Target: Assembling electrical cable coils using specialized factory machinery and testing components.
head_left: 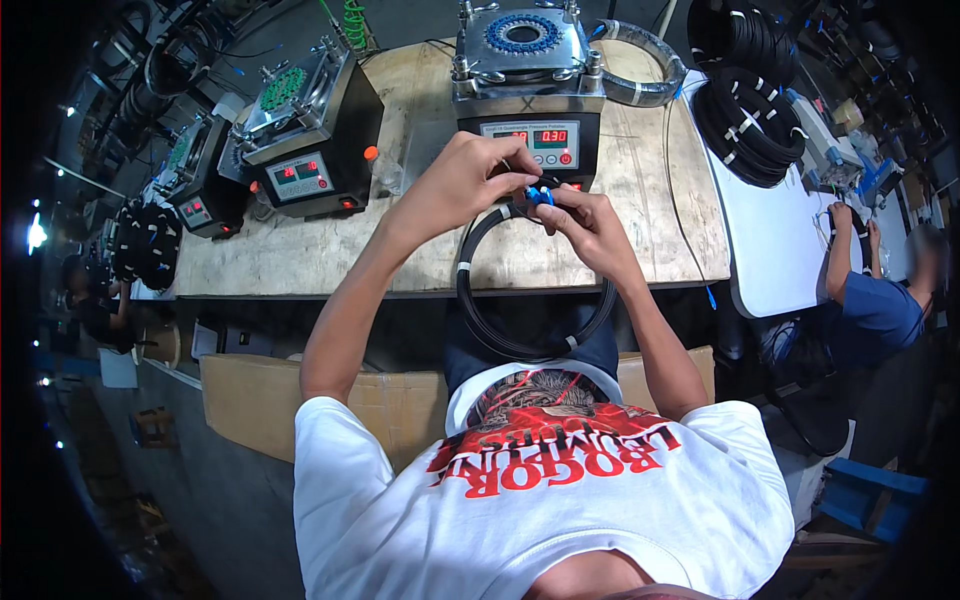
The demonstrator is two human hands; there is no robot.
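Over the table's front half, both my hands meet in front of the middle polishing machine [530, 95]. My right hand [596, 235] is closed on small blue cable connectors [540, 195], thumb and fingers pinching them. With its thumb and index finger pressed together, my left hand [465, 178] pinches at the same spot; what it holds is too small to make out. A coil of black cable [464, 290], bound with white bands, hangs below my hands over the table's front edge, before my lap. On top of the middle machine lies a ring of blue connectors [523, 34].
Two more polishing machines stand at the left, the nearer one [300, 140] with green connectors on top. Beside it is an orange-capped bottle [371, 154]. A wrapped cable coil [645, 92] lies right of the middle machine. Farther right, a person [880, 300] works at a white table [765, 270].
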